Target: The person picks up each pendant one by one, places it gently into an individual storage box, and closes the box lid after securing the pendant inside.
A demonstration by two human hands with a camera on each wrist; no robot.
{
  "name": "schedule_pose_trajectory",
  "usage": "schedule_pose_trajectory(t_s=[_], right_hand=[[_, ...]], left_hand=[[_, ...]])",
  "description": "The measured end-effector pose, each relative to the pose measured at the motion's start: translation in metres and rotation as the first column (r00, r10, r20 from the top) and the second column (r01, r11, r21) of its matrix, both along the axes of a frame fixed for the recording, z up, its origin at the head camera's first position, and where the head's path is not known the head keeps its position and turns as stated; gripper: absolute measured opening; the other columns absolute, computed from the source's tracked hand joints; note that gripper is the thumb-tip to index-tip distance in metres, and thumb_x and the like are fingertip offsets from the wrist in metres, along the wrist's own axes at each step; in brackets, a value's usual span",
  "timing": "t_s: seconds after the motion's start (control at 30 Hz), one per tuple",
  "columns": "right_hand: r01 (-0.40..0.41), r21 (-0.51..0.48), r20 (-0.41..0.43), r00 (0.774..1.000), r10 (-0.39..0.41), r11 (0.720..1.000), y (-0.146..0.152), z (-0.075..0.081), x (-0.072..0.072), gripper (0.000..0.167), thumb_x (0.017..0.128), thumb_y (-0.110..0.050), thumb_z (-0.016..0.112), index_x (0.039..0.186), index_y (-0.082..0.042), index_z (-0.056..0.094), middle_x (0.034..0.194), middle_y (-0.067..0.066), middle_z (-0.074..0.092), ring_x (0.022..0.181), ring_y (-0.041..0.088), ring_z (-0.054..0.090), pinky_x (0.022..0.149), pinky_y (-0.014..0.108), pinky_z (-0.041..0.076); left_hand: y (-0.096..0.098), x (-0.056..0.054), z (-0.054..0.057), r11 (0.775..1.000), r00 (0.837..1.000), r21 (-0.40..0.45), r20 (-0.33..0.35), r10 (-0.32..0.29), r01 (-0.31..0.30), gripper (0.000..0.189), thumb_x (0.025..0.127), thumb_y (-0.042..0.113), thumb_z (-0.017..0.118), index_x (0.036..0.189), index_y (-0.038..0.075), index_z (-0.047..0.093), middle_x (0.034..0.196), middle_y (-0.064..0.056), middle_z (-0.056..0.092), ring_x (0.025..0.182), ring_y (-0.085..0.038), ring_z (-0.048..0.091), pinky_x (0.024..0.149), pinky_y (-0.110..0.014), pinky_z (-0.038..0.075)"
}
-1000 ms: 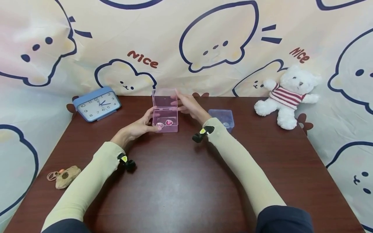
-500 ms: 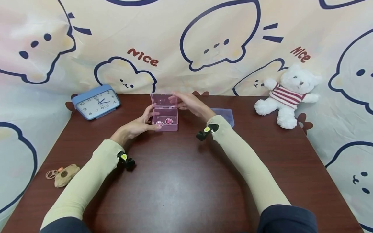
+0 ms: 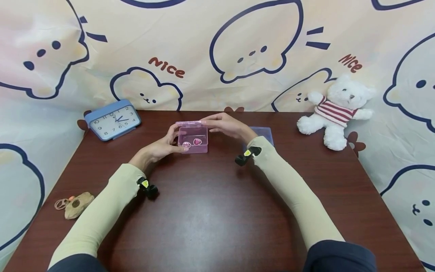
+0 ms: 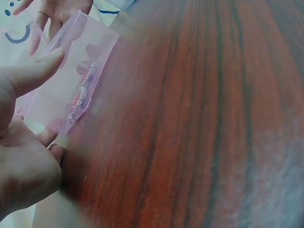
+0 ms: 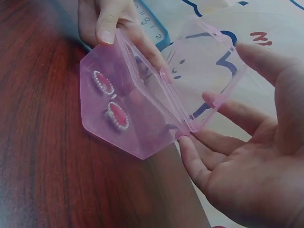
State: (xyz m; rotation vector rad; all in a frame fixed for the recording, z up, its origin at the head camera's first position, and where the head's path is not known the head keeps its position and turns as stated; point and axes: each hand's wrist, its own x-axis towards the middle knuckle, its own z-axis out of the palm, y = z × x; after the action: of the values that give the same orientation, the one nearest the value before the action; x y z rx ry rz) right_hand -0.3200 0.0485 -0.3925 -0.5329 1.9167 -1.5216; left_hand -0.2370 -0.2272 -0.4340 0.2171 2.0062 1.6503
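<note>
A small clear pink plastic box [image 3: 192, 148] stands upright on the table with its hinged lid [image 5: 204, 76] raised and tilted. Inside lie two pink-stoned pieces of jewellery with beaded silvery rims, the left one [image 5: 103, 82] and the right one [image 5: 117, 116]. My left hand [image 3: 158, 148] grips the box from its left side, thumb across the front wall and fingers behind. At the right, my right hand [image 3: 229, 125] touches the lid's edge with fairly straight fingertips; its palm shows uncurled in the right wrist view. The fingers partly hide the lid's right end.
A bluish clear box [image 3: 263, 132] stands behind my right wrist, partly hidden. A blue clock [image 3: 115, 120] is at the back left, and a white teddy bear [image 3: 336, 113] at the back right. A beige pouch-like trinket [image 3: 78, 206] lies by my left forearm on the brown table [image 3: 204, 219].
The pink box's lid has swung down from nearly upright, and my right hand has lowered with it, the arm shifting slightly right. My left hand and the jewellery pieces stay in place.
</note>
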Motion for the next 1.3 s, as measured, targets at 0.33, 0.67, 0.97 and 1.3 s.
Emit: schedule_pose_trajectory(t_s=[0.33,0.67,0.97,1.3], right_hand=[[-0.089,0.12,-0.231,0.966,0.115,0.989,0.003,-0.011,0.01,0.047,0.091,-0.026,0.077,0.136,-0.015,0.068,0.141,0.005,0.065,0.129,0.02,0.058,0.115,0.044,0.045],[-0.116,0.207,-0.444,0.874,0.199,0.971,0.002,-0.029,0.016,0.058,0.087,-0.018,0.08,0.142,-0.012,0.063,0.156,0.007,0.046,0.134,0.025,0.053,0.103,0.037,0.056],[-0.099,0.253,-0.491,0.844,0.216,0.962,0.001,-0.026,0.02,0.058,0.088,-0.018,0.081,0.142,-0.011,0.062,0.156,0.01,0.043,0.134,0.027,0.052,0.101,0.04,0.058],[-0.088,0.333,-0.529,0.807,0.263,0.939,0.002,-0.027,0.026,0.058,0.093,-0.028,0.078,0.145,-0.016,0.058,0.167,0.011,0.032,0.15,0.03,0.039,0.11,0.044,0.052]], left_hand=[[0.001,-0.003,-0.003,1.0,1.0,0.023,-0.027,-0.005,0.006,0.093,0.098,0.01,0.069,0.157,0.029,0.0,0.164,-0.011,0.018,0.148,-0.041,0.021,0.125,-0.061,0.012],[0.0,-0.003,-0.003,1.0,0.999,0.007,0.02,-0.025,0.025,0.085,0.103,0.025,0.062,0.158,0.032,-0.002,0.168,-0.013,0.007,0.154,-0.039,0.007,0.125,-0.068,0.0],[0.001,-0.007,-0.003,0.999,0.999,-0.024,0.03,-0.023,0.024,0.079,0.106,0.041,0.054,0.159,0.032,-0.004,0.169,-0.011,0.001,0.157,-0.035,-0.005,0.125,-0.068,-0.007],[-0.001,-0.004,0.004,0.998,1.0,-0.068,0.012,-0.006,0.007,0.089,0.104,0.043,0.057,0.162,0.03,-0.01,0.172,-0.014,0.003,0.159,-0.037,-0.001,0.126,-0.068,-0.002]])
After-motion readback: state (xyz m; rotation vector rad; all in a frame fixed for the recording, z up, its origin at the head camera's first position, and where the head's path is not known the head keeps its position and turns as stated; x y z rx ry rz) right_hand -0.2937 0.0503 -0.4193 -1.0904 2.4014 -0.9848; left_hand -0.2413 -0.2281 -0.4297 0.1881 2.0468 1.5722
